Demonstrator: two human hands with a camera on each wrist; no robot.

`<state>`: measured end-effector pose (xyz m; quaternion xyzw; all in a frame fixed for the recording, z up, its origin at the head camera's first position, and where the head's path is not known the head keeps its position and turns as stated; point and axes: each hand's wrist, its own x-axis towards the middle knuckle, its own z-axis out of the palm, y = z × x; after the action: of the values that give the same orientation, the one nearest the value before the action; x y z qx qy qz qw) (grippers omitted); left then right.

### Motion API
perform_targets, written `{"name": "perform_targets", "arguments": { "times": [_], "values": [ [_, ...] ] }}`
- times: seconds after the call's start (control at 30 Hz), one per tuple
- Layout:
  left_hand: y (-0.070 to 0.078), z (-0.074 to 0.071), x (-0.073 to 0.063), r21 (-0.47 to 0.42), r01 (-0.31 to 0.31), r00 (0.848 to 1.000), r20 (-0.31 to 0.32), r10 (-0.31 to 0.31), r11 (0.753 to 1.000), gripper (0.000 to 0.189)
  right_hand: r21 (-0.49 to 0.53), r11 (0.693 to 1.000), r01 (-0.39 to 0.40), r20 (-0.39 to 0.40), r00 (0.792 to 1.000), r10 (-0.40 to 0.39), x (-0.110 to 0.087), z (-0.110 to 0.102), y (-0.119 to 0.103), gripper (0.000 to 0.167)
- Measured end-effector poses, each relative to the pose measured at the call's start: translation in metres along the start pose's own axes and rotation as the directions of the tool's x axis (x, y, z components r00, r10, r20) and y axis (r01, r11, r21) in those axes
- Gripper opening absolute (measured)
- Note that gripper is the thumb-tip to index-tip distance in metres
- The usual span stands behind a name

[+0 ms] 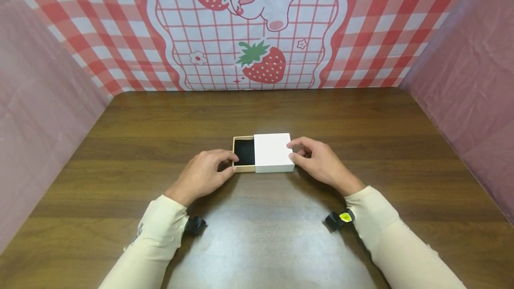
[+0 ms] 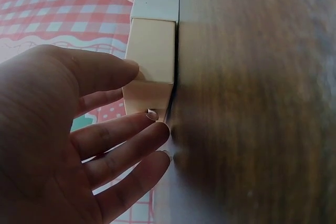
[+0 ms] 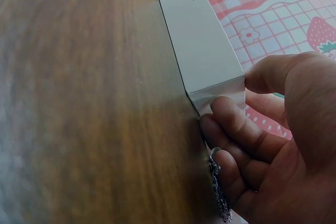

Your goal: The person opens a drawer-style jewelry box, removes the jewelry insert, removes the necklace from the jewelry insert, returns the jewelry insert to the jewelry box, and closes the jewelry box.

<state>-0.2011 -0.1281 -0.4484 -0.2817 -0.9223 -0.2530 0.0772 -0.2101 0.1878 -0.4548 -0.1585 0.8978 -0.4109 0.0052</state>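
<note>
A small drawer box lies on the table, its white sleeve covering the right part of a tan inner tray. Black lining shows in the exposed left part of the tray. My left hand pinches the tray's left end, thumb on the near wall and index fingertip over the rim. My right hand grips the sleeve's right end between thumb and fingers. A silvery, braided-looking chain shows beside that hand's lower fingers in the right wrist view; I cannot tell whether they hold it.
The brown wooden table has a strawberry-patterned checked cloth behind it. Pink fabric walls stand at both sides. A small dark camera sits at the left wrist, another at the right.
</note>
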Motion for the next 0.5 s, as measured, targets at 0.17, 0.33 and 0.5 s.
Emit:
{"name": "perform_targets", "arguments": {
  "times": [0.17,0.33,0.5],
  "values": [
    [0.0003,0.0004,0.0005,0.0,0.001,1.0,0.002,-0.001,1.0,0.02,0.0,1.0,0.005,-0.003,1.0,-0.005,-0.0002,0.0001,0.0,0.026],
    [0.0009,0.0001,0.0002,-0.008,0.002,1.0,-0.001,-0.002,1.0,0.02,0.0,1.0,0.006,-0.006,1.0,-0.006,-0.0003,0.0001,0.0001,0.026],
    [0.0007,0.0008,0.0002,-0.006,0.006,1.0,-0.005,-0.006,1.0,0.019,0.002,1.0,0.002,-0.003,1.0,-0.002,-0.0004,0.0,0.0001,0.026]
  ]
}}
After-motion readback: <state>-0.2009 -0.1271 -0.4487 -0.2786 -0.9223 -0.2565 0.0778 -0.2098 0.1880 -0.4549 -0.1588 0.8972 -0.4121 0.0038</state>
